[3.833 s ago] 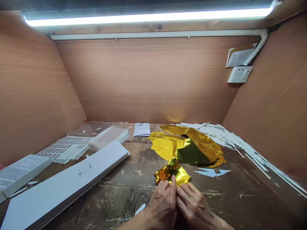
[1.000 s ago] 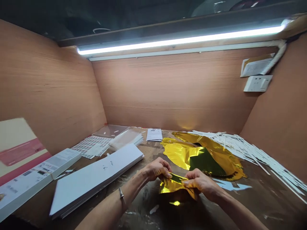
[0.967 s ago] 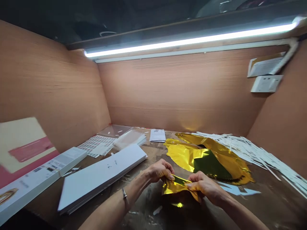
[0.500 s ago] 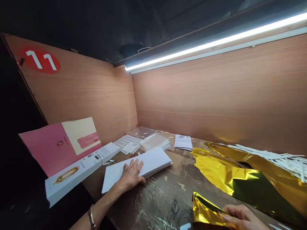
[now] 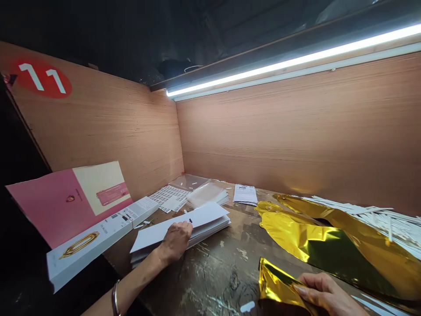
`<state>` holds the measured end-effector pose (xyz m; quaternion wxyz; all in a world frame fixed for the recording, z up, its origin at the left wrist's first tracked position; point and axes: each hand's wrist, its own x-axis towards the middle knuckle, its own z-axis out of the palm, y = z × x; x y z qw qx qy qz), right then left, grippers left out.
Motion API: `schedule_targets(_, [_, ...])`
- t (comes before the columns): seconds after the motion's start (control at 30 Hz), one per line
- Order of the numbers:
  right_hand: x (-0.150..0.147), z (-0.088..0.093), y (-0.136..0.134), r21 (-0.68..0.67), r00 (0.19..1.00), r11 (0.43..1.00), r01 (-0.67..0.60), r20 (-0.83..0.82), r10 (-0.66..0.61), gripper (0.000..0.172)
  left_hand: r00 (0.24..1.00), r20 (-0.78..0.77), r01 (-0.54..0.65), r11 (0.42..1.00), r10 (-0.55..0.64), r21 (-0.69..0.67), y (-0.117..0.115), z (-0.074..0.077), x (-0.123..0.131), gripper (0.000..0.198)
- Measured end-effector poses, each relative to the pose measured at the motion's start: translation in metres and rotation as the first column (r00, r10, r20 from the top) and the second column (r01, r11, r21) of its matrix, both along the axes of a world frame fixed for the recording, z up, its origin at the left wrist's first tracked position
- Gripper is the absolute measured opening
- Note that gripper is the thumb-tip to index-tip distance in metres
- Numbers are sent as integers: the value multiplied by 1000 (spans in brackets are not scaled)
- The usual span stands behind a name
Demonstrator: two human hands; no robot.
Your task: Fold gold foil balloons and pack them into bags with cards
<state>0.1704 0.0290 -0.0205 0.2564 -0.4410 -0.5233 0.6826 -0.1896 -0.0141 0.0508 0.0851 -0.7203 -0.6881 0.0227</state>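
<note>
My left hand (image 5: 176,241) is closed at the near edge of a stack of white cards (image 5: 210,217). It pinches the top card, which is bent up a little from the cards below. In my right hand (image 5: 324,292) is a folded gold foil balloon (image 5: 276,281), gripped between thumb and fingers low above the table. Beyond that hand lie flat, unfolded gold foil balloons (image 5: 296,232). A small white tab (image 5: 247,307) rests on the table beside the folded balloon.
At left, a long stack of printed sleeves (image 5: 105,230) stands before a pink and cream sheet (image 5: 66,193). Behind the cards are label sheets (image 5: 169,197), clear plastic bags (image 5: 207,193) and printed slips (image 5: 245,194). White sticks (image 5: 365,210) lie far right. Wooden panels (image 5: 289,136) enclose the table.
My left hand has gone from lying flat on the white cards to gripping the top one, whose near edge has risen. My right hand still holds the folded balloon. The view has shifted slightly right.
</note>
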Motion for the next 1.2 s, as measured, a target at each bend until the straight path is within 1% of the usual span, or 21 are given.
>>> schedule_targets(0.07, [8,19,1,125,999,992,-6,46,0,39,988,-95,131,989,-124,67,-1,-4,20,29])
schedule_targets(0.1, [13,31,2,169,998,986,-6,58,-3,38,967,-153,223,968,-205,111,-1,-7,30,29])
schedule_targets(0.17, [21,55,2,205,999,979,-4,53,-7,33,900,-269,401,894,-343,201,0,-14,49,29])
schedule_targets(0.2, [24,65,2,215,999,977,1,40,-10,31,872,-307,459,856,-382,237,1,-17,55,29])
schedule_targets(0.27, [28,77,1,224,1000,975,14,16,-18,27,848,-353,500,816,-395,288,4,-21,61,29])
schedule_targets(0.3, [29,77,0,218,1000,976,22,6,-24,27,855,-359,486,822,-375,298,5,-22,60,29])
schedule_targets(0.4, [28,64,0,181,1000,983,31,-4,-31,29,913,-330,328,912,-240,245,3,-20,47,26])
schedule_targets(0.5, [23,45,0,166,999,985,36,29,-41,35,963,-216,179,981,-161,69,-4,-14,30,23])
schedule_targets(0.57, [18,35,0,160,997,986,39,53,-48,37,983,-101,151,989,-150,-5,-8,-10,22,21])
schedule_targets(0.7, [8,21,0,139,998,989,50,35,-55,38,992,27,125,992,-125,-1,-10,-4,9,20])
schedule_targets(0.77, [6,18,0,152,999,988,31,29,-36,38,991,5,135,990,-135,27,-9,-2,6,22])
schedule_targets(0.83, [8,20,-1,166,999,986,17,34,-23,37,974,-108,213,968,-199,135,-7,0,7,23])
schedule_targets(0.87, [10,25,-1,170,999,985,16,32,-22,36,947,-192,296,931,-257,215,-7,1,12,24])
schedule_targets(0.9, [13,34,-1,172,999,985,18,25,-23,35,900,-286,409,865,-329,292,-7,2,19,25])
schedule_targets(0.93, [17,45,-2,172,1000,985,27,11,-29,33,833,-373,534,769,-408,352,-7,2,30,25])
schedule_targets(1.0, [25,71,-3,165,996,983,77,-46,-70,28,661,-497,749,522,-562,407,-9,1,58,24])
schedule_targets(1.03, [29,83,-3,160,991,980,117,-83,-105,27,581,-528,813,415,-619,408,-9,-2,75,25])
schedule_targets(1.07, [32,92,-3,153,984,976,155,-113,-139,27,515,-539,853,338,-667,398,-10,-6,91,25])
schedule_targets(1.1, [34,96,-3,148,979,973,180,-126,-162,28,467,-534,876,284,-705,391,-11,-11,106,26])
schedule_targets(1.13, [36,95,-3,143,979,973,183,-122,-166,28,435,-518,888,253,-737,385,-12,-17,119,26])
schedule_targets(1.2, [40,77,-3,124,988,982,146,-61,-139,30,406,-475,893,229,-781,388,-11,-31,137,26])
